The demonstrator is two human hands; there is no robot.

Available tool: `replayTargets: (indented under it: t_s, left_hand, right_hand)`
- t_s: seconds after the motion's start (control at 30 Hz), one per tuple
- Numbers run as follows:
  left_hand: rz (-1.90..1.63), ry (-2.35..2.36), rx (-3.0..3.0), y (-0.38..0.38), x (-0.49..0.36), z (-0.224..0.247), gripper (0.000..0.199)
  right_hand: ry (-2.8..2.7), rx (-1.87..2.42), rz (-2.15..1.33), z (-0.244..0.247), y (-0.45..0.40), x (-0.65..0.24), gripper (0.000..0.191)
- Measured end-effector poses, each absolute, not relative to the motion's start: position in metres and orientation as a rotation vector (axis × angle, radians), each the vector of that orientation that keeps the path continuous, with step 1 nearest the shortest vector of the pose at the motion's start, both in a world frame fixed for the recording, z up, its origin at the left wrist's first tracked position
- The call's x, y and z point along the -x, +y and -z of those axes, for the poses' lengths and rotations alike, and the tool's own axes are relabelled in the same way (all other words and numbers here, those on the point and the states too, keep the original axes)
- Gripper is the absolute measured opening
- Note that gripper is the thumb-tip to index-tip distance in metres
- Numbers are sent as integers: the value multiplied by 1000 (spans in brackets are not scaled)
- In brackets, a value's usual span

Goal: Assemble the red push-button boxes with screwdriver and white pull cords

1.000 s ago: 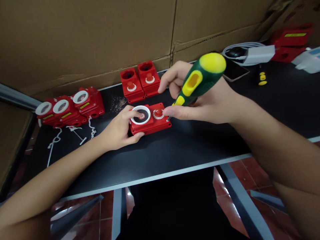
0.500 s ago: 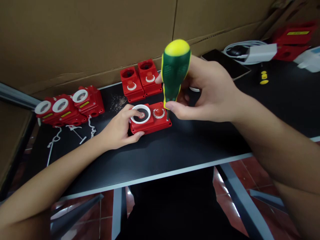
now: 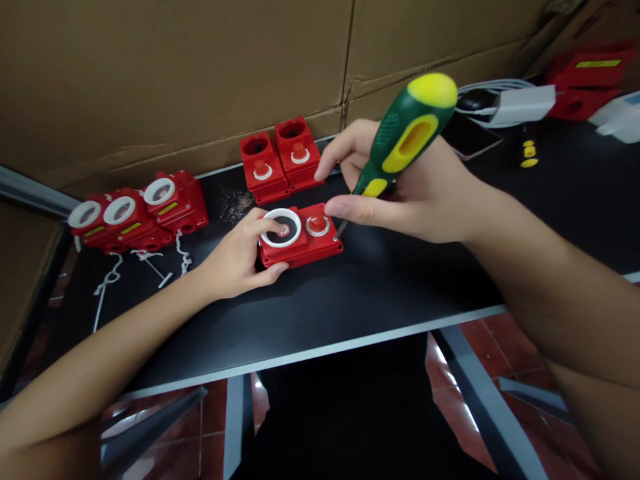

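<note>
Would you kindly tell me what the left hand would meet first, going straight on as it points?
The left hand holds the nearest red box, so that comes first; beyond it, probably the screwdriver, though depth is unclear.

The rectangular plastic box (image 3: 306,250) is red, its round ring (image 3: 281,228) white around a black centre; the moulded screwdriver handle (image 3: 395,141) is dark green with yellow patches and a yellow end cap, its green dotted in a textured patch; the flat tabletop (image 3: 280,320) is black with a pale grey edge
</note>
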State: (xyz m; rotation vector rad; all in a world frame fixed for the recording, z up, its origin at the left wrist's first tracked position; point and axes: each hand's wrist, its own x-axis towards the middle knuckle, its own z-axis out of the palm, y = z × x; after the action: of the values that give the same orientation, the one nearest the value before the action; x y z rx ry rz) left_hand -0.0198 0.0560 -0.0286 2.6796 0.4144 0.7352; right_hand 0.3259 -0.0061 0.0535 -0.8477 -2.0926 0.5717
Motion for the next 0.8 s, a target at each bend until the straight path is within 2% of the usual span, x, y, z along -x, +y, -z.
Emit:
replayTargets:
  t_s: [0.13,0.3,0.53,0.67,0.8]
  left_hand:
    - [-775,375,-2683,56,18,29,53]
    - [-741,385,-2685,56,19,27,53]
    - [-721,406,-2696,54,19,24,50]
    - [-697,434,-2697,54,19,22,44]
    - [-709,415,-2709,54,18,22,44]
  right_hand:
    - [-2066,906,-485,-57,-9,-323,41]
    - [-2012,846,-445,-55,-12,-321,21]
    - [-1936,828,-484,-54,-11,-322,38]
    - [-1925,791,-552,-52,-13,-320,29]
    - [-1898,791,-542,-53,-16,-317,33]
